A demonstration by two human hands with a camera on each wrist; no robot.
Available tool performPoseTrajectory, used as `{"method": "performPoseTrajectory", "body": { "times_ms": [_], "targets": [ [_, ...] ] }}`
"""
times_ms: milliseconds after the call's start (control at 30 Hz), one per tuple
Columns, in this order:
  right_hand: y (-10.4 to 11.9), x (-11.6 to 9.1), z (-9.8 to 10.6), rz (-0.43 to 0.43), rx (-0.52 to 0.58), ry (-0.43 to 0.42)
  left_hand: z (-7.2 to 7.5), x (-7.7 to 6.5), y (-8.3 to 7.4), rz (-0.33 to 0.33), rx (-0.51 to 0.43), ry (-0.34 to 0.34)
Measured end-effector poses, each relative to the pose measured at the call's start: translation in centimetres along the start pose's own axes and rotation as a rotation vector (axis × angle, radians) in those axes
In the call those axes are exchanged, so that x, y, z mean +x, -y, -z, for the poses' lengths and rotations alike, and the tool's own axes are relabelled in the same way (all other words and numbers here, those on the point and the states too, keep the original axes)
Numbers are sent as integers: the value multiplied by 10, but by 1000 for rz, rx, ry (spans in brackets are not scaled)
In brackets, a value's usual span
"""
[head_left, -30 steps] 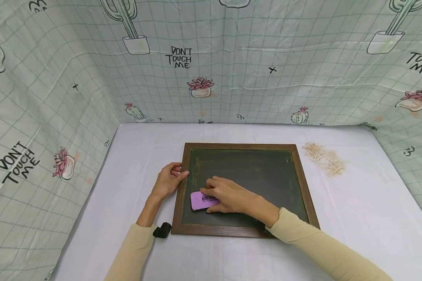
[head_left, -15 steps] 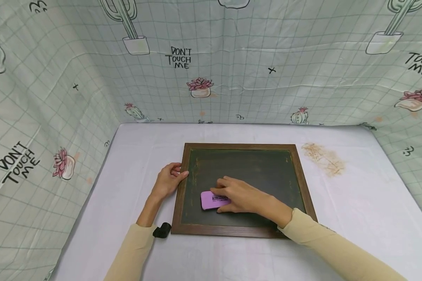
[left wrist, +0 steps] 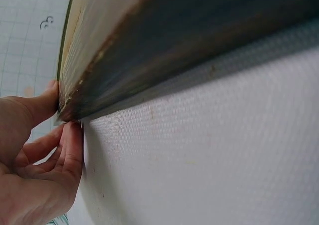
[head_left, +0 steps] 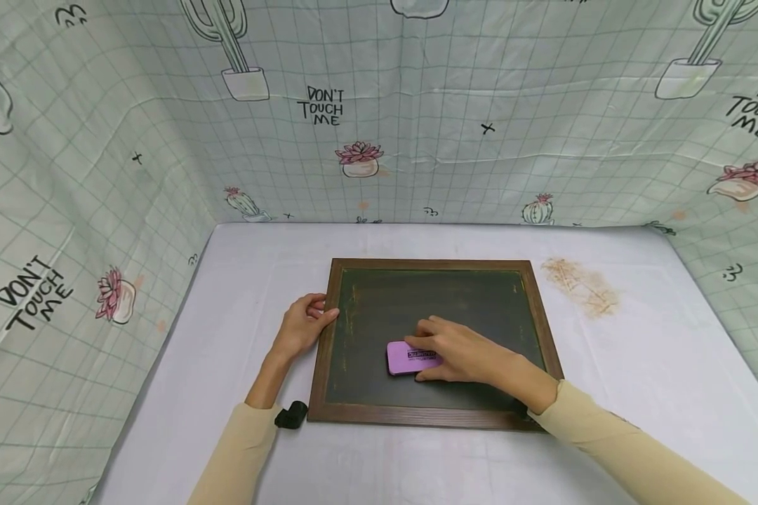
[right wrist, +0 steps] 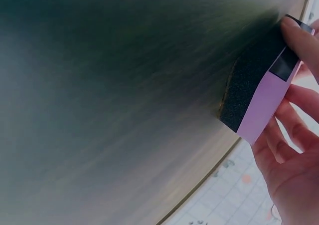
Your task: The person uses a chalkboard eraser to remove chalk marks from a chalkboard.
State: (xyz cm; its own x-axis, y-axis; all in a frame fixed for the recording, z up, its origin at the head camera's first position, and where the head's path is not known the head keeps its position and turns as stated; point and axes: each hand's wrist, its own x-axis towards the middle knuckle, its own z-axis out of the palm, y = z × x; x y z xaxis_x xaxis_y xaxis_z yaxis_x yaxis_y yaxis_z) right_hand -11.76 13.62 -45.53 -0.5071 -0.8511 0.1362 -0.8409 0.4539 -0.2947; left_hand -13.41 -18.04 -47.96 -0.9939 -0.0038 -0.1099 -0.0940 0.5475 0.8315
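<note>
A chalkboard (head_left: 379,301) in a brown wooden frame lies flat on the white table. My right hand (head_left: 461,353) grips a purple board eraser (head_left: 404,358) with black felt, thumb on one side and fingers on the other. In the right wrist view the eraser's felt (right wrist: 251,80) meets the board's dark surface. At the frame's left side my left hand (head_left: 302,325) pinches the edge. The left wrist view shows the thumb (left wrist: 45,103) of that hand on the frame's outer edge and its fingers (left wrist: 72,150) low beside the table.
Black straps are at the left cuff (head_left: 292,414). Brown stains (head_left: 582,286) mark the white table cloth (head_left: 638,365) right of the board. A patterned cloth (head_left: 442,105) hangs behind and at both sides. Faint yellowish smears show near the board's left edge.
My right hand has slid the eraser to the right across the board, from near its left side toward the middle. The left hand and the board stay in place.
</note>
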Motion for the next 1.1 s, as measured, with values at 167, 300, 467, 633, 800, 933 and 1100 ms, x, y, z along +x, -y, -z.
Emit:
{"method": "performPoseTrajectory", "body": {
  "times_ms": [167, 300, 467, 633, 800, 933, 1100],
  "targets": [
    [-5, -10, 2, -11, -3, -10, 0, 0, 0, 2, 2, -2],
    [-9, -18, 5, -19, 10, -20, 0, -1, -1, 2, 5, -7],
    [-15, -31, 8, -25, 14, -36, 0, -1, -1, 6, 5, -6],
    [-23, -44, 10, -34, 20, -56, 0, -1, -1, 12, 7, 0],
    [-28, -55, 12, -25, 17, -91, 0, 0, -2, 18, 12, 0],
    [-30, -59, 12, -23, 17, -104, 0, 0, -2, 11, 12, 2],
    [-33, -61, 13, -17, 17, -110, 0, -1, -3, 11, 12, 4]
  ]
}}
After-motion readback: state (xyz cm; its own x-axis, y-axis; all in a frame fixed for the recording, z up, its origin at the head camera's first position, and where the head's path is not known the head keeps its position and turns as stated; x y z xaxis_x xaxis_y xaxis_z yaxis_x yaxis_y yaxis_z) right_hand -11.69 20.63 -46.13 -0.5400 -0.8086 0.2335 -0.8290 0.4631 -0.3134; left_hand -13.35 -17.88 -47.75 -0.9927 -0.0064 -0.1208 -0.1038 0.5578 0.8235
